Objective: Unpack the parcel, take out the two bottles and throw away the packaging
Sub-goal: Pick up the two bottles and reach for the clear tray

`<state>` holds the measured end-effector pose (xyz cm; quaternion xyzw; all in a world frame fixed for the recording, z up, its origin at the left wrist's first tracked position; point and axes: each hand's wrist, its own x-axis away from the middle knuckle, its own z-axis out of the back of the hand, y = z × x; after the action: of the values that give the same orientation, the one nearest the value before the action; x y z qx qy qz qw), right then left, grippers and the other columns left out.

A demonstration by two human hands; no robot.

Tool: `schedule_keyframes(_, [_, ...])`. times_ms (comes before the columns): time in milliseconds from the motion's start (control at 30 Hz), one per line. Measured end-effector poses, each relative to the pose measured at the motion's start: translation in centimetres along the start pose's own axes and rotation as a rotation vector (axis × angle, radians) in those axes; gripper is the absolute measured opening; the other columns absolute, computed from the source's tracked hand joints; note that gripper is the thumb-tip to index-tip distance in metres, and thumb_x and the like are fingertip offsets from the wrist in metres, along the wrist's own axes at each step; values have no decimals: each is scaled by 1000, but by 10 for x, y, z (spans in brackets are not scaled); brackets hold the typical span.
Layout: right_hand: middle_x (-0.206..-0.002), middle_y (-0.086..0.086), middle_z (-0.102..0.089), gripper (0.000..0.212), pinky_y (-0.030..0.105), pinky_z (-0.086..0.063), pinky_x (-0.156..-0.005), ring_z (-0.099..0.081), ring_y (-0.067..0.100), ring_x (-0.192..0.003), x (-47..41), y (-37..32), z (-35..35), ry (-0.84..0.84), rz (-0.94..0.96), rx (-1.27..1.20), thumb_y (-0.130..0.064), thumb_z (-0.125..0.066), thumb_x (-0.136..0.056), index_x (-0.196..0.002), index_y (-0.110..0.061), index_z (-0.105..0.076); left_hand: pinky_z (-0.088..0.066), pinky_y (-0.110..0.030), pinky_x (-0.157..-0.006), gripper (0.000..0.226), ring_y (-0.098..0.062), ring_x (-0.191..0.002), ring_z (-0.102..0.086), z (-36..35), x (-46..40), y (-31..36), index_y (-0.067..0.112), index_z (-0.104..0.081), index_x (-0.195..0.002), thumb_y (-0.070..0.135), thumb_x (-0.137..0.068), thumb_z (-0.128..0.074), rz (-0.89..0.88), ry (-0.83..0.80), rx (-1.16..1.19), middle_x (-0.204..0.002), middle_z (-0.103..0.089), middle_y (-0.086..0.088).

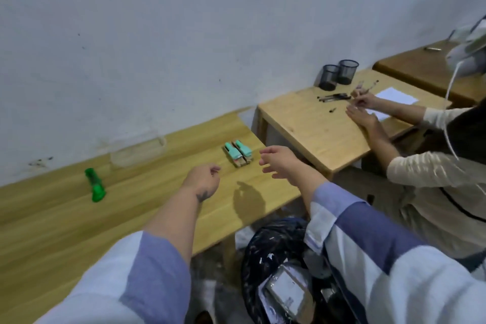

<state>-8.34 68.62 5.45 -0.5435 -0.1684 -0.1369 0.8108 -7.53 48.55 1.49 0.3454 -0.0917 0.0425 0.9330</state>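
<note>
Two small bottles with teal caps lie side by side on the wooden table, near its far right corner. My left hand hovers over the table just left of them, fingers loosely curled and holding nothing. My right hand is right of the bottles with its fingers spread, empty, not touching them. Below the table's right edge stands a bin with a black bag, and crumpled silvery packaging lies inside it.
A green cutter lies on the table at the left. A clear plastic box sits against the wall. To the right, another person works with pens at a smaller table holding two mesh pen cups.
</note>
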Motion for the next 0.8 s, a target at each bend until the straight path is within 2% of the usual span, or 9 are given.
schedule_keyframes(100, [-104,7,-62,33,27,-40,-60,-55,18,-81,-25,-21,-20,27,62,97,-19,-50,-91,-123,-18,-58,-41,-26,-92,33,-25,-115,-58,28,-19,-26,16,-61,-124,14,-94,-46,41,44,0,-126,-62,-8])
schedule_keyframes(200, [-118,9,-62,32,28,-46,-69,-56,17,-86,-61,-37,-44,76,115,246,-22,-55,-89,-121,-19,-60,-43,-26,-84,34,-23,-97,-60,61,-48,-58,21,-60,-123,15,-91,-49,54,129,-70,-113,-66,-10])
schedule_keyframes(233, [-122,8,-61,34,29,-48,-72,-57,19,-90,-73,-41,-51,82,115,286,-24,-56,-88,-122,-20,-59,-44,-28,-85,35,-24,-99,-59,72,-58,-70,22,-60,-123,16,-90,-51,67,166,-92,-117,-64,-10])
schedule_keyframes(333, [-127,10,-58,39,37,-51,-89,-57,27,-110,-106,-44,-71,126,87,423,-29,-61,-85,-124,-23,-58,-38,-38,-103,38,-30,-129,-43,97,-84,-106,23,-55,-129,19,-91,-52,109,216,-198,-140,-47,-8])
schedule_keyframes(400, [-127,12,-55,43,42,-49,-96,-53,31,-115,-124,-39,-82,157,65,503,-33,-63,-83,-125,-26,-56,-35,-42,-106,40,-30,-134,-34,107,-99,-127,24,-50,-133,24,-92,-50,147,224,-243,-144,-41,-4])
schedule_keyframes(467, [-132,13,-47,52,41,-40,-103,-44,34,-121,-138,-28,-92,187,44,610,-37,-63,-82,-131,-29,-48,-31,-43,-109,43,-29,-136,-30,112,-113,-143,24,-46,-135,28,-93,-50,158,258,-288,-146,-39,-3])
schedule_keyframes(533, [-136,13,-40,65,42,-34,-106,-36,35,-125,-148,-16,-100,208,-4,657,-40,-65,-80,-137,-28,-37,-25,-44,-114,46,-29,-139,-25,110,-123,-157,23,-44,-137,33,-93,-51,164,283,-327,-150,-35,-4])
schedule_keyframes(667, [-142,11,-33,85,45,-33,-108,-31,34,-131,-165,-1,-113,207,-52,647,-42,-70,-76,-144,-26,-21,-12,-48,-117,53,-28,-146,-8,104,-139,-185,23,-36,-144,42,-96,-46,248,273,-323,-159,-17,0])
schedule_keyframes(800, [-140,8,-38,85,45,-36,-104,-37,31,-127,-179,5,-117,299,-28,696,-44,-70,-76,-143,-25,-22,-5,-56,-115,68,-28,-148,8,95,-156,-197,22,-17,-152,50,-95,-42,297,325,-333,-162,5,3])
